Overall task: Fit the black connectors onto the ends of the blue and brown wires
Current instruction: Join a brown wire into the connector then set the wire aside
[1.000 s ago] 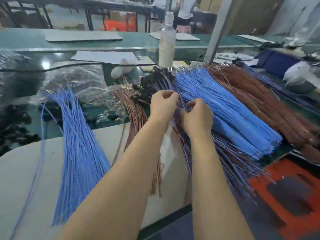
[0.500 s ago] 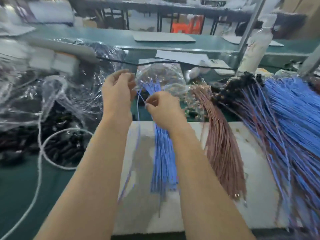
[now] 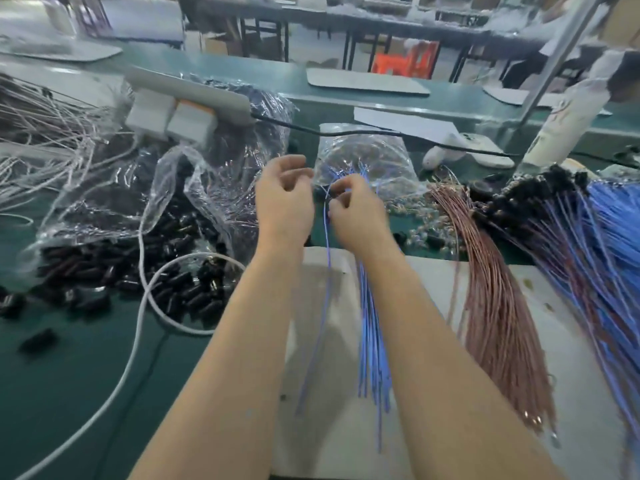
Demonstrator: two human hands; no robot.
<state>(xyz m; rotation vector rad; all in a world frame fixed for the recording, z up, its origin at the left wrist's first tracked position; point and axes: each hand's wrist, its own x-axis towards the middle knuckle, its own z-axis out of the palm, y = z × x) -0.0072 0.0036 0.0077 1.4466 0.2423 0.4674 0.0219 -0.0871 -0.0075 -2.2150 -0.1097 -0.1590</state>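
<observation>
A small bundle of blue wires (image 3: pixel 372 341) lies on a pale board (image 3: pixel 433 393), fanning toward me. My right hand (image 3: pixel 356 209) pinches a single blue wire (image 3: pixel 323 306) near its far end, lifted apart from the bundle. Just to its left my left hand (image 3: pixel 285 199) hovers with loosely curled fingers and nothing in it. Loose black connectors (image 3: pixel 138 271) lie in a heap spilling from a clear plastic bag (image 3: pixel 214 174) at the left. To the right of the board's middle lies a brown wire bundle (image 3: pixel 491 306). Blue and brown wires fitted with black connectors (image 3: pixel 554 216) are piled at the far right.
A white cable (image 3: pixel 138 334) loops across the green table (image 3: pixel 69 375) at the left. White adapters (image 3: pixel 169 119) and pale wires (image 3: pixel 45 133) lie at the back left. A small clear bag (image 3: pixel 367 150) sits beyond my hands. A white bottle (image 3: pixel 561 119) stands back right.
The view has swung left from the large pile at the right to the small blue bundle. My right hand has taken one blue wire, and my left hand has opened beside it.
</observation>
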